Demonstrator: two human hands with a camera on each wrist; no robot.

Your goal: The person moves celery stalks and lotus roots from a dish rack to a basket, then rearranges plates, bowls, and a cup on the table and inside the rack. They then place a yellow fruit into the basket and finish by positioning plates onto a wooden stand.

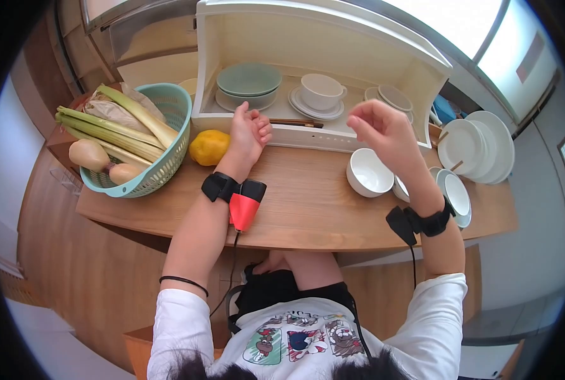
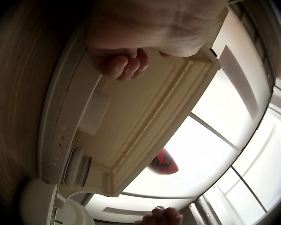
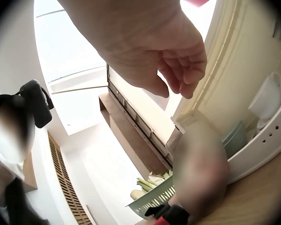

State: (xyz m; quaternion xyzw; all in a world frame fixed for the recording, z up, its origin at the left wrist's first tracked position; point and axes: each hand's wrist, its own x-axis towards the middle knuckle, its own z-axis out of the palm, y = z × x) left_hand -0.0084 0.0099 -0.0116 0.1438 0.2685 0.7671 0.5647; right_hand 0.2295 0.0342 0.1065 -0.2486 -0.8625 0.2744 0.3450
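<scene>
My left hand (image 1: 249,136) hangs loosely curled and holds nothing, in front of the cream dish cabinet (image 1: 232,124). Just left of its wrist a yellow fruit (image 1: 209,147) sits on the table. Raised over the right side, my right hand (image 1: 387,134) has loosely bent fingers and holds nothing. Below it in the head view stands a white bowl (image 1: 370,172). Inside the cabinet are stacked green bowls (image 1: 249,77), a white cup (image 1: 321,92) on saucers, and small dishes (image 1: 394,97) that the right hand partly overlaps. Chopsticks (image 1: 295,122) lie along the cabinet's front.
A green basket (image 1: 180,136) of long-stalked vegetables (image 1: 114,142) stands at the table's left. White plates (image 1: 479,149) stand upright at the right, with more bowls (image 1: 455,193) before them, close to the right forearm. The wooden table (image 1: 301,209) ends near the person's lap.
</scene>
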